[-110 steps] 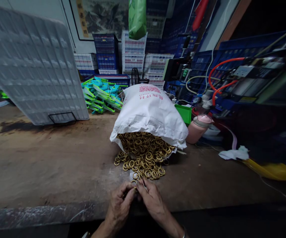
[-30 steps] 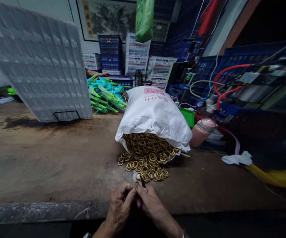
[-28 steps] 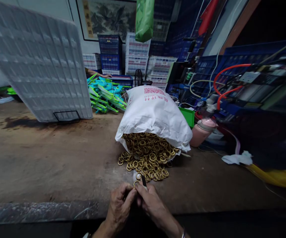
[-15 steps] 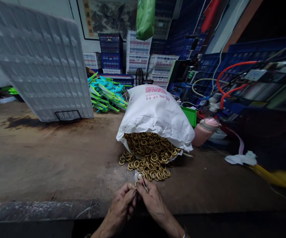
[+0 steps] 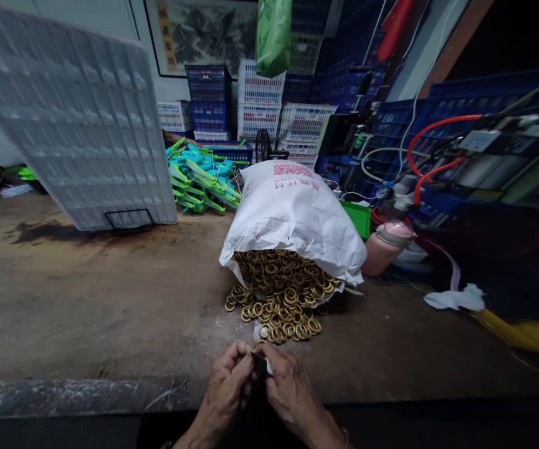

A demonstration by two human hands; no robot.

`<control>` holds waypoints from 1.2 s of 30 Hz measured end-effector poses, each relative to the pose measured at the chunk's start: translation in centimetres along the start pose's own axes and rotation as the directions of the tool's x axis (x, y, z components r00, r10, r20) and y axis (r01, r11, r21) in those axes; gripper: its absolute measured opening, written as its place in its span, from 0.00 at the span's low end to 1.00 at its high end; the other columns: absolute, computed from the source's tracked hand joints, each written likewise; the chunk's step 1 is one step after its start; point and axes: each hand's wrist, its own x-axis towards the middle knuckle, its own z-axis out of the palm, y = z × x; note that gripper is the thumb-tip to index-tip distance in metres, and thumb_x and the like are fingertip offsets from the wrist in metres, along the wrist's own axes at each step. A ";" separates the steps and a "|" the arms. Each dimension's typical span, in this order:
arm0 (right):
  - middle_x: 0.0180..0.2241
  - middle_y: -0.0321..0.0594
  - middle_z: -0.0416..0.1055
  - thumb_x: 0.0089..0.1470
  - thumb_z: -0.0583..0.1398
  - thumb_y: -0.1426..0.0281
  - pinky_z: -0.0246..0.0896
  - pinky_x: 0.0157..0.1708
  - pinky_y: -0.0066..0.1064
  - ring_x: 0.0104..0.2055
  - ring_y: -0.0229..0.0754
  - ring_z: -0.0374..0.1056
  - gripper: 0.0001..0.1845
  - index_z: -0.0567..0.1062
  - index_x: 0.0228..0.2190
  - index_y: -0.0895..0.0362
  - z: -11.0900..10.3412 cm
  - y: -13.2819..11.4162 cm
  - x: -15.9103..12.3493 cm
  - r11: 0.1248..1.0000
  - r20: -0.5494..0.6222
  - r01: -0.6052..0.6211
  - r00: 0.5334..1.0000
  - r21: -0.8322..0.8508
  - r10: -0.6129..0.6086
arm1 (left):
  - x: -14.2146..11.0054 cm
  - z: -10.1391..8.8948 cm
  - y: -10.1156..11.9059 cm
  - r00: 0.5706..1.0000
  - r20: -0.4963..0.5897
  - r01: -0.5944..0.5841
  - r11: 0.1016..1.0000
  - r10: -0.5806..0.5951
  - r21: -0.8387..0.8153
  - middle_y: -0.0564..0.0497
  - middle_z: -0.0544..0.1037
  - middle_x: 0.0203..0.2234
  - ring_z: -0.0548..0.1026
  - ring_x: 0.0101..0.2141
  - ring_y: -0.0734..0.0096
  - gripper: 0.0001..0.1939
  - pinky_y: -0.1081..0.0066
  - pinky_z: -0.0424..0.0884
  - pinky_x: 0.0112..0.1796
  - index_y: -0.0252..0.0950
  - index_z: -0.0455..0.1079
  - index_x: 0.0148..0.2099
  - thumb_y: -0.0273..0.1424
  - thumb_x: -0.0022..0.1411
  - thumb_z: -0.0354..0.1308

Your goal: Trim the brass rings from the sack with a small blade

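My left hand (image 5: 226,381) is closed in a pinch in front of me, its fingertips at a brass-coloured ring (image 5: 258,345). My right hand (image 5: 292,385) is closed close against it, index finger and thumb at a small dark flat piece (image 5: 260,366), with a bit of white showing beside the thumb. What kind of piece this is cannot be made out, and the fingers partly cover the ring. Just beyond both hands, a pile of loose brass-coloured rings (image 5: 289,330) spills from the mouth of a white woven sack (image 5: 297,212) lying on the workbench (image 5: 157,312).
A large translucent plastic panel (image 5: 86,125) stands on the left. Behind it lies a heap of green and blue plastic parts (image 5: 206,178). To the right are a pink bottle (image 5: 388,246), red hoses (image 5: 430,134) and a crumpled white cloth (image 5: 456,298). Stacked crates (image 5: 260,87) line the back.
My right hand has turned slightly; the thin dark pointed thing in its fingers now shows as a wider dark flat piece between both hands. The ring stays at the fingertips; sack and pile are unchanged.
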 end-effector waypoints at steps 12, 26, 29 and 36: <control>0.27 0.38 0.72 0.40 0.48 0.83 0.46 0.26 0.26 0.30 0.40 0.67 0.19 0.66 0.35 0.56 -0.1 1.2 0.6 0.979 -0.016 -0.120 0.993 -0.167 0.119 | -1.0 0.6 0.7 0.997 -0.077 -0.017 0.990 0.028 0.137 0.61 0.61 0.13 0.52 0.12 0.86 0.23 0.81 0.46 0.13 0.37 0.56 0.26 0.52 0.45 0.57; 0.35 0.40 0.72 0.48 0.54 0.75 0.49 0.30 0.27 0.35 0.41 0.67 0.13 0.66 0.39 0.54 1.3 2.0 0.9 0.975 -0.164 -0.123 0.982 -0.187 0.092 | -0.8 -1.4 1.7 0.999 -0.043 0.016 0.988 -0.023 -0.154 0.55 0.67 0.21 0.58 0.17 0.82 0.13 0.79 0.53 0.17 0.34 0.64 0.29 0.40 0.55 0.55; 0.37 0.40 0.72 0.49 0.53 0.76 0.48 0.31 0.28 0.36 0.42 0.67 0.15 0.65 0.41 0.54 1.7 1.4 1.2 0.970 -0.172 -0.133 0.980 -0.205 0.098 | -0.6 -2.1 1.3 0.999 -0.025 0.033 0.967 -0.041 -0.252 0.55 0.70 0.25 0.61 0.18 0.82 0.09 0.78 0.53 0.17 0.37 0.65 0.37 0.36 0.54 0.56; 0.30 0.37 0.72 0.47 0.53 0.76 0.46 0.28 0.27 0.31 0.40 0.68 0.12 0.65 0.36 0.55 1.1 1.4 1.8 0.979 -0.171 -0.140 0.979 -0.149 0.114 | 0.1 -2.9 0.5 0.980 -0.051 0.156 0.897 -0.194 -0.414 0.54 0.71 0.26 0.68 0.24 0.79 0.10 0.79 0.59 0.21 0.35 0.65 0.31 0.35 0.51 0.60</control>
